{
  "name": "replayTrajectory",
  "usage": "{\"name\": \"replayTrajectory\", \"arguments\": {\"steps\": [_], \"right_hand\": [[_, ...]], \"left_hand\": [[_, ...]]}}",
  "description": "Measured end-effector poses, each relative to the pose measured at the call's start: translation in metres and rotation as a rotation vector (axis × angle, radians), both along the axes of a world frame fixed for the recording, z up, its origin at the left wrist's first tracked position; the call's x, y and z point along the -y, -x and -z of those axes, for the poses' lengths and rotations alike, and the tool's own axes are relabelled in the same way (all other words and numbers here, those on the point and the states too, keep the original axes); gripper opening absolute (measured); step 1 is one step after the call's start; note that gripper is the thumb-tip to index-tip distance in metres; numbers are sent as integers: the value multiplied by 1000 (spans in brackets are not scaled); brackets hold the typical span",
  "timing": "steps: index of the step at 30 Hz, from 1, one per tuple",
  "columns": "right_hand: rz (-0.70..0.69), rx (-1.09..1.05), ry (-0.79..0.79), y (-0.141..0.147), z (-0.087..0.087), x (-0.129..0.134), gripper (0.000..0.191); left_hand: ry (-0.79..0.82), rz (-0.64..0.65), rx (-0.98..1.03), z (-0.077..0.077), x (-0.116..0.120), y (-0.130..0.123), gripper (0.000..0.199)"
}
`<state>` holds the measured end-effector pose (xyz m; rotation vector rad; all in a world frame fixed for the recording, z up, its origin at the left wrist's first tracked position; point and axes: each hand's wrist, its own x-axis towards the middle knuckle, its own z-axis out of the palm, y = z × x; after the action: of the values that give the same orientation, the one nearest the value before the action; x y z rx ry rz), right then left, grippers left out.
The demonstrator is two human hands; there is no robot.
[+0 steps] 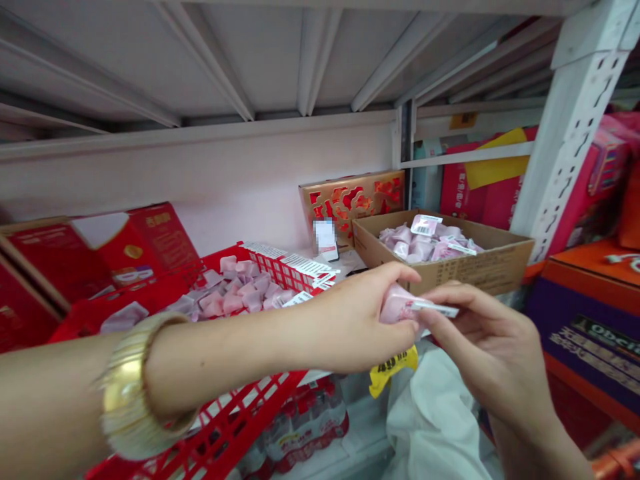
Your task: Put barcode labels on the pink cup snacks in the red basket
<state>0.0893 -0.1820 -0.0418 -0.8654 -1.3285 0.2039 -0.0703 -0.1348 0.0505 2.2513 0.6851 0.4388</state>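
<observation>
My left hand [367,327], reaching across from the left with a gold bangle [125,383] on the wrist, is closed around a small pale pink cup-shaped pack [395,305]. My right hand [493,347] pinches a white label [435,307] against that pack's right side. Below my left forearm and behind it is a red plastic basket [227,415] with many similar pale pink packs [240,293]. Strips of white barcode labels [287,259] lie along its far rim. Just beyond my hands, a cardboard carton [500,257] holds more pink packs, several with barcode labels showing.
A phone [327,240] leans against a gold-and-red box [360,190] at the back. Red boxes [160,237] stand left, a purple-and-orange box [590,333] right. Red-capped bottles [305,423] sit below. A white shelf post [575,133] rises at right; shelf beams [320,53] run overhead.
</observation>
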Motion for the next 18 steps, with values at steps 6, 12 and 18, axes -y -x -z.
{"name": "replayTrajectory", "arguments": {"steps": [6, 12, 18], "right_hand": [[530, -117, -59, -68, -25, -52, 13], [813, 269, 335, -133, -30, -92, 27], [1004, 437, 105, -115, -24, -86, 35]], "left_hand": [[-142, -66, 97, -20, -25, -10, 50], [-209, -252, 15, -21, -20, 50, 51], [-213, -519, -146, -21, -1, 117, 54]]}}
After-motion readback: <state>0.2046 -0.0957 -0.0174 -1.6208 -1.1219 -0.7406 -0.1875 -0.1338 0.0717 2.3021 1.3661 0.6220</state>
